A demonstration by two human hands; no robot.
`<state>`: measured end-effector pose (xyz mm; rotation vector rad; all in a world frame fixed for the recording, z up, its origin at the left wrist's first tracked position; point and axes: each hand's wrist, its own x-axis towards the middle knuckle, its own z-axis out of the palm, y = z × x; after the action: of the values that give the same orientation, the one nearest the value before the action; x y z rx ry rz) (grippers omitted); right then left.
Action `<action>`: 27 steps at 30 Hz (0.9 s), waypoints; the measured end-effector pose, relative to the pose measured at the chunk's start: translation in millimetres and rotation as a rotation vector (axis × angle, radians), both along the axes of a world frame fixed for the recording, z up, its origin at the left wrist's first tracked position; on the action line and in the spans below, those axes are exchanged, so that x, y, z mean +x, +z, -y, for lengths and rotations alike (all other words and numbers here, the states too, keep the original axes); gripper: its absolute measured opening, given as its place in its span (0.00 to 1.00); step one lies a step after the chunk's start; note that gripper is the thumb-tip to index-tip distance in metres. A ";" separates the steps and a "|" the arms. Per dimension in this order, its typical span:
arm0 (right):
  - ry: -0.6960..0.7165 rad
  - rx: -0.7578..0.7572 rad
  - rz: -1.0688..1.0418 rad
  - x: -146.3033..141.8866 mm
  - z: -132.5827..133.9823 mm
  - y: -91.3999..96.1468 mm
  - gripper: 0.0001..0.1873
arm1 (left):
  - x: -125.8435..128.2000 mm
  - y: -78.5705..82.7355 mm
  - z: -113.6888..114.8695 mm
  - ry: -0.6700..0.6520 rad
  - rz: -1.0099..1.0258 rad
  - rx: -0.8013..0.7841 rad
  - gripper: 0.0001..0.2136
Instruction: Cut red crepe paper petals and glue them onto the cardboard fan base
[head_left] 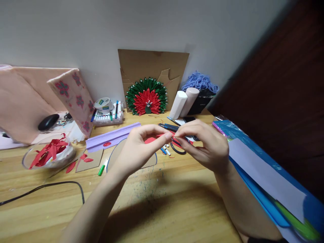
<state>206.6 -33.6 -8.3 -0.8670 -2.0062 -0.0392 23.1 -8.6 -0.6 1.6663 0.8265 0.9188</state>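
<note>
Both hands are raised close together over the middle of the table (152, 209). My left hand (145, 145) is closed in a pinch, and a small piece of red paper (162, 135) shows at its thumb and fingertips. From the other side, my right hand (206, 145) pinches at the same spot, its fingertips almost touching those of the left; they largely hide the piece's shape. Beneath the fingers lie scissors with black handles (178, 152), partly covered, and more red paper (151, 140). A rounded piece of cardboard with a blue edge (116, 153) lies behind my left wrist.
At left stands a clear bowl (26, 161) of red paper scraps, near cut red petals (71, 167) and a black cable (63, 183). A red-and-green peacock craft (149, 98) leans on cardboard at the back. Blue folders (260, 195) line the right side.
</note>
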 end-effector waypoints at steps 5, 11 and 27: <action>-0.009 0.037 0.003 -0.6 0.9 0.6 0.07 | -0.1 0.0 -0.3 0.012 0.005 0.005 0.09; 0.000 -0.242 -0.206 -7.1 2.3 -1.1 0.04 | 2.0 -0.1 2.1 0.101 -0.021 0.142 0.07; 0.023 -0.438 -0.392 -11.4 1.6 -5.7 0.01 | 3.8 -0.2 3.6 0.128 -0.148 0.222 0.06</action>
<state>195.2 -35.2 -14.0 -1.0308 -1.6732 0.5604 26.9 -12.2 -0.9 1.9089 0.9680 1.0141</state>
